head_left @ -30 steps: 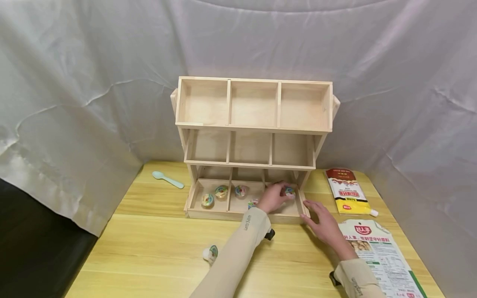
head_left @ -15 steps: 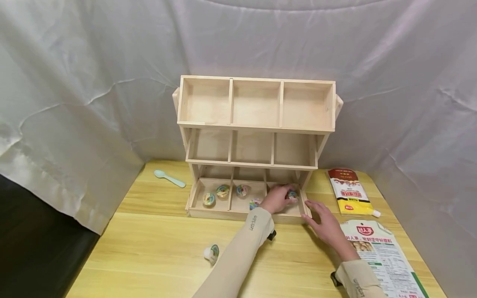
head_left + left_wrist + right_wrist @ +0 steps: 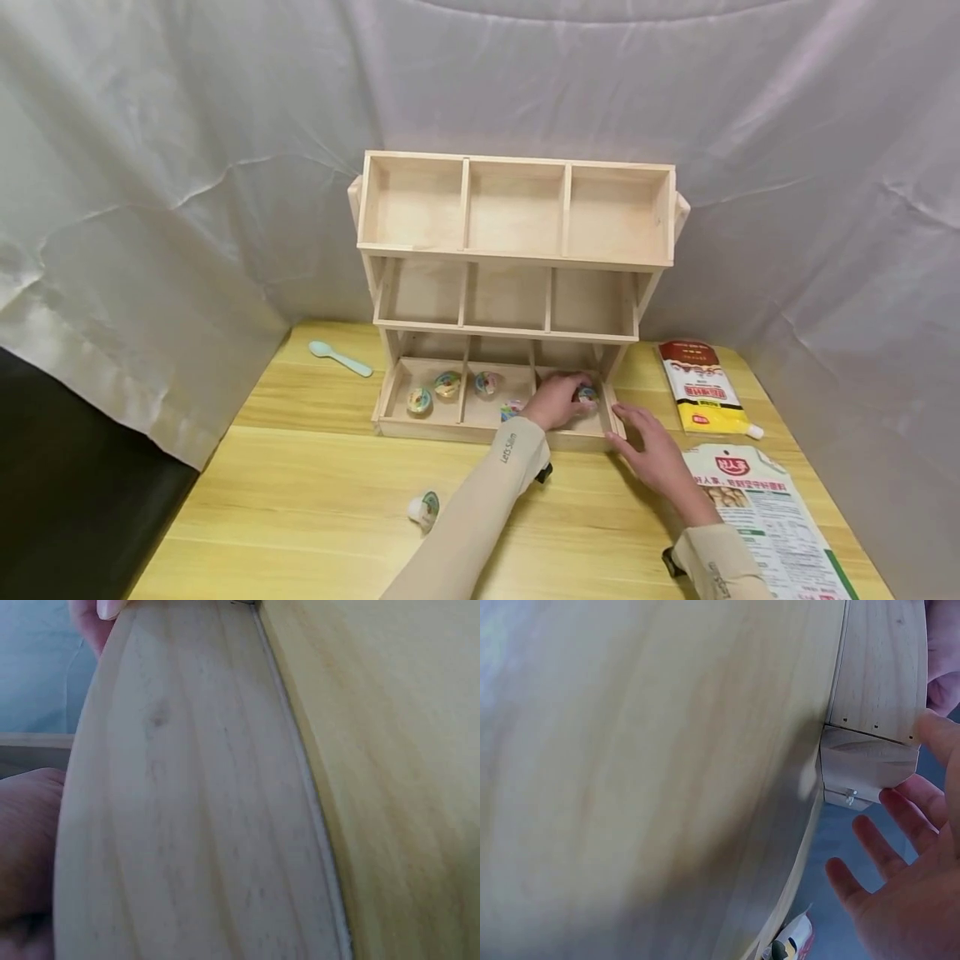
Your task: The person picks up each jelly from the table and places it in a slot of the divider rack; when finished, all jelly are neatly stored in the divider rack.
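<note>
In the head view, my left hand (image 3: 557, 402) reaches into the bottom-right compartment of a wooden three-tier rack (image 3: 495, 432). Its fingers hold a small jelly cup (image 3: 587, 394) near that compartment's right wall. My right hand (image 3: 654, 450) touches the rack's lower right front corner. The right wrist view shows its thumb and forefinger at the corner, the other fingers spread. Two jelly cups (image 3: 419, 402) lie in the bottom-left compartment. The bottom-middle one has a jelly cup (image 3: 486, 382) at the back and a colourful piece (image 3: 512, 410), partly hidden by my left sleeve.
Another jelly cup (image 3: 424, 508) lies on the wooden table (image 3: 300, 500) beside my left forearm. A pale green spoon (image 3: 340, 358) is left of the rack. To the right are a red and yellow spouted pouch (image 3: 703, 387) and a printed white packet (image 3: 780, 517), partly under my right arm.
The jelly cup at my left fingers has shifted slightly toward the compartment's front since a second ago. My right hand stays at the corner.
</note>
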A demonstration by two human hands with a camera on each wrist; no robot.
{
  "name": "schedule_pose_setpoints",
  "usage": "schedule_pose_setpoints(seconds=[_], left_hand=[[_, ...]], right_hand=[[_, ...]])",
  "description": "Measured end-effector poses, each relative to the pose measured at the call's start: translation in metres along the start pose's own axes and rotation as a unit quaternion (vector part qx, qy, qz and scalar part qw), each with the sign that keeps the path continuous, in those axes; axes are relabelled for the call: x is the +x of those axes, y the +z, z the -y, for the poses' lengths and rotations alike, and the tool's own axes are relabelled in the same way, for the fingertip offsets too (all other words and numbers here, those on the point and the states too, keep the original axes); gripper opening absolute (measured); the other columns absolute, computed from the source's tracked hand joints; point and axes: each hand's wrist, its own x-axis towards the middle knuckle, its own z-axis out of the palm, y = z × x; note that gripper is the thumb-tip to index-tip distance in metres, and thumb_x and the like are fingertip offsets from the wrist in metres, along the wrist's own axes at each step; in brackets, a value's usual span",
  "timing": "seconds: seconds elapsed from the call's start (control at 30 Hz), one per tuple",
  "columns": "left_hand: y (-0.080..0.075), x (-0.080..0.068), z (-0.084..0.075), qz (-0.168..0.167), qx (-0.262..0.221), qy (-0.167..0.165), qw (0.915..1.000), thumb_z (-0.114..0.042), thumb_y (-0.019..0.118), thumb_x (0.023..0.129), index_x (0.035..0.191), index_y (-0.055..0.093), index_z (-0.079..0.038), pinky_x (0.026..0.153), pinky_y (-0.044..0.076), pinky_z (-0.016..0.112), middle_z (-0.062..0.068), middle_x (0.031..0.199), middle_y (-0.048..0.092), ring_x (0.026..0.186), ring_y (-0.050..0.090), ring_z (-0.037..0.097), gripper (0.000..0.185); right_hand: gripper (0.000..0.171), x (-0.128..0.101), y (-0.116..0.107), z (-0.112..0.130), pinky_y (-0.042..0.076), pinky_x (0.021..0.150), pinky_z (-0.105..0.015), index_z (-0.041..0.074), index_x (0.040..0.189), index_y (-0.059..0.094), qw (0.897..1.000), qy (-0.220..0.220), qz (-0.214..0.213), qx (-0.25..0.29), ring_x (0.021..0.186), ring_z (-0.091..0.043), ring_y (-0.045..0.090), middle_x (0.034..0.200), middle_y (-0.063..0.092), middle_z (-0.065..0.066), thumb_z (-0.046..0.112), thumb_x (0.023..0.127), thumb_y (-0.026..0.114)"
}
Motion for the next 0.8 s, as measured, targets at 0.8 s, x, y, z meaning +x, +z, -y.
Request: schedule_pose_setpoints(seconds=[0.8], left_hand=[[-0.0007, 0.0003, 0.0005, 0.007, 0.025, -0.008, 0.9996, -0.041, 0.064, 0.090, 0.126, 0.059, -0.018, 0.093, 0.049, 0.028, 0.000, 0.112, 0.068, 0.102, 0.062, 0.016, 0.043]], right_hand=[[0.057, -0.0007, 0.0007, -0.0007, 0.031, 0.104, -0.062, 0.010, 0.140, 0.048, 1.000, 0.004, 0.003, -0.002, 0.129, -0.041, 0.040, 0.141, 0.045, -0.016, 0.039, 0.093, 0.061]])
